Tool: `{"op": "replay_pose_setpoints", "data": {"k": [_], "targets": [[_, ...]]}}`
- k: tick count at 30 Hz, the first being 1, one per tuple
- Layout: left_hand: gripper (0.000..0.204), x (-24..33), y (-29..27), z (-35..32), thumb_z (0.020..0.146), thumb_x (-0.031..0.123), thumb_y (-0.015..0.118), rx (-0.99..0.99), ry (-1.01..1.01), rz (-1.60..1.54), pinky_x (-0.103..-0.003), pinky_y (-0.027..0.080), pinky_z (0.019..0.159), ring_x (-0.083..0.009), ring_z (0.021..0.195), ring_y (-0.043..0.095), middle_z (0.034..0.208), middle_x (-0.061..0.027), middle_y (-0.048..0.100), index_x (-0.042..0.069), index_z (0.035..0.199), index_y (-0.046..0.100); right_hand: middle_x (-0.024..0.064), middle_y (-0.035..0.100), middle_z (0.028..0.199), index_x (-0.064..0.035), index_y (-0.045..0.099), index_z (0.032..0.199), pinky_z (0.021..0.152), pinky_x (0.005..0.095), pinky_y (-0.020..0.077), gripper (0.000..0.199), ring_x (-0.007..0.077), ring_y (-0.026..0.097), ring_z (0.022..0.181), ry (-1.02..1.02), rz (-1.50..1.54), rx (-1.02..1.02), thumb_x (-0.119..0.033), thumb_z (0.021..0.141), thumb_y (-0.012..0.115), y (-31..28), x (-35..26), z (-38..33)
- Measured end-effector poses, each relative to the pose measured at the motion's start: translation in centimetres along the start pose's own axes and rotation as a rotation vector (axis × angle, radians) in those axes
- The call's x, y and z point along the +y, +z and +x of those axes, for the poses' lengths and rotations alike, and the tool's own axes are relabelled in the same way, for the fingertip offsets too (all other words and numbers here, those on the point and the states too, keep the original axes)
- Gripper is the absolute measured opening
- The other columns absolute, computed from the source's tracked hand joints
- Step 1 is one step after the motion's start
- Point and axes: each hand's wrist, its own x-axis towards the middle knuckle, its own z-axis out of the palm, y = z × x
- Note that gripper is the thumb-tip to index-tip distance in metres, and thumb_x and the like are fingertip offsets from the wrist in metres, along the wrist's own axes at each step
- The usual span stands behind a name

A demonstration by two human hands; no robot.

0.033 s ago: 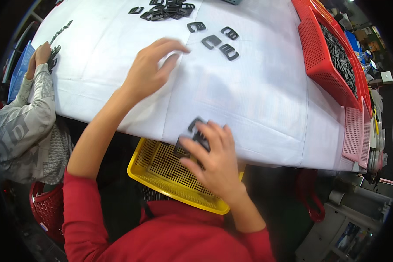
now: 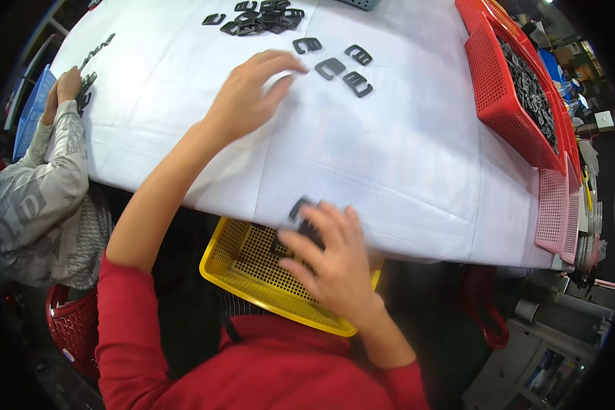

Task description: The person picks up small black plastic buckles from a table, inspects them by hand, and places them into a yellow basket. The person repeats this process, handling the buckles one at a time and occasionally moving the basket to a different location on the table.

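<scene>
My left hand (image 2: pixel 253 96) reaches over the white table with its fingers apart and nothing in them. Just right of its fingertips lie a few loose black plastic buckles (image 2: pixel 330 68), flat and slotted. At the near table edge my right hand (image 2: pixel 331 263) is blurred, fingers spread over some black buckles (image 2: pixel 301 208). One buckle tips past the edge above a yellow perforated basket (image 2: pixel 280 313), which sits below the edge in front of me. The hand partly hides these buckles, so their exact contact cannot be made out.
A pile of black buckles (image 2: pixel 263 19) lies at the far side. On the right stand a red basket (image 2: pixel 488 75) full of small dark parts and a pink basket (image 2: pixel 552 212). At the left, another person's hands (image 2: pixel 65 85) work near more black pieces and a blue basket (image 2: pixel 31 126).
My right hand has slid slightly toward me, moving the buckles under it over the table edge. My left hand has shifted right and away from me, closer to the loose buckles.
</scene>
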Motion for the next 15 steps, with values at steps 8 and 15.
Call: {"op": "replay_pose_setpoints", "data": {"k": [8, 15], "targets": [[0.045, -0.9, 9.0, 9.6, 0.096, 0.046, 0.051, -0.16, -0.015, 0.364, -0.055, 0.021, 0.115, -0.0287, 0.141, 0.032, 0.146, -0.008, 0.044, 0.028, 0.136, 0.054, 0.0069, 0.061, 0.113, -0.0135, 0.07, 0.102, 0.097, 0.046, 0.0438, 0.025, 0.0282, 0.057, 0.11, -0.008, 0.115, 0.0, -0.021, 0.078, 0.075, -0.5, -0.7, -2.9], [0.044, 2.3, 8.4, 1.4, 0.096, 0.039, 0.051, -0.295, 0.294, 0.329, -0.054, 0.02, 0.116, -0.0304, 0.14, 0.032, 0.148, -0.0065, 0.043, 0.026, 0.138, 0.053, 0.0091, 0.064, 0.104, -0.0077, 0.069, 0.099, 0.084, 0.0409, 0.0494, 0.023, 0.0304, 0.061, 0.099, 0.004, 0.19, 0.186, -0.009, 0.077, 0.074, -2.1, 1.1, -2.3]]}}
